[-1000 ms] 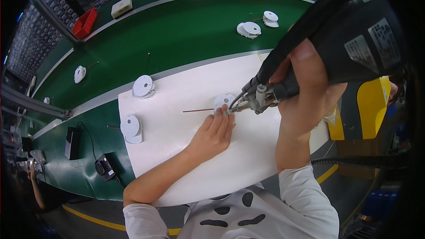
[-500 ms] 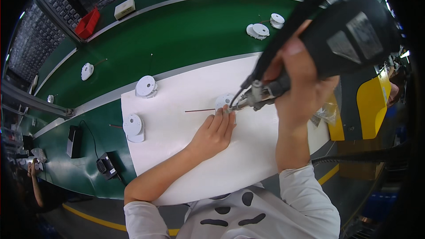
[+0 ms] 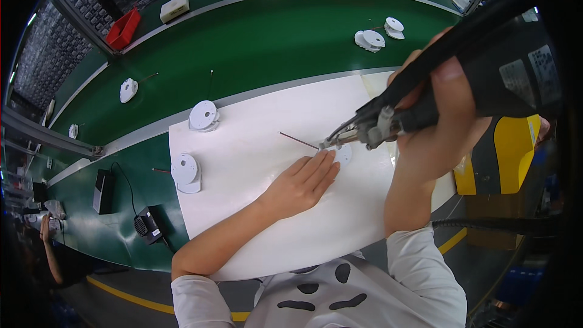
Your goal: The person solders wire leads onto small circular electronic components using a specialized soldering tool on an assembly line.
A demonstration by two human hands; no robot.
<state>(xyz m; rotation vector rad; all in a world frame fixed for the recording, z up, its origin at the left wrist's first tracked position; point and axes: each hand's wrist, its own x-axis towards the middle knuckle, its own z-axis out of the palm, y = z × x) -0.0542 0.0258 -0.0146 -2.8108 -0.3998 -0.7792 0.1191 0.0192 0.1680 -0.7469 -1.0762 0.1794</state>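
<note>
I'm gripping the electric screwdriver (image 3: 480,79) in my right hand (image 3: 434,127), tip slanting down-left onto the white disc (image 3: 344,155); my left hand (image 3: 300,185) is pressing flat beside it.

Red bin (image 3: 123,28); white box (image 3: 175,8); black charger (image 3: 101,191)

Disc (image 3: 344,155) on mat (image 3: 255,152), driver (image 3: 486,67) above

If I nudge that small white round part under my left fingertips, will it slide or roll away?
The white round part looks flat and low, so it would likely slide on the smooth white sheet rather than roll. It seems small, thin plastic, probably light. The left hand pins it while the right hand holds the black power tool.
</note>
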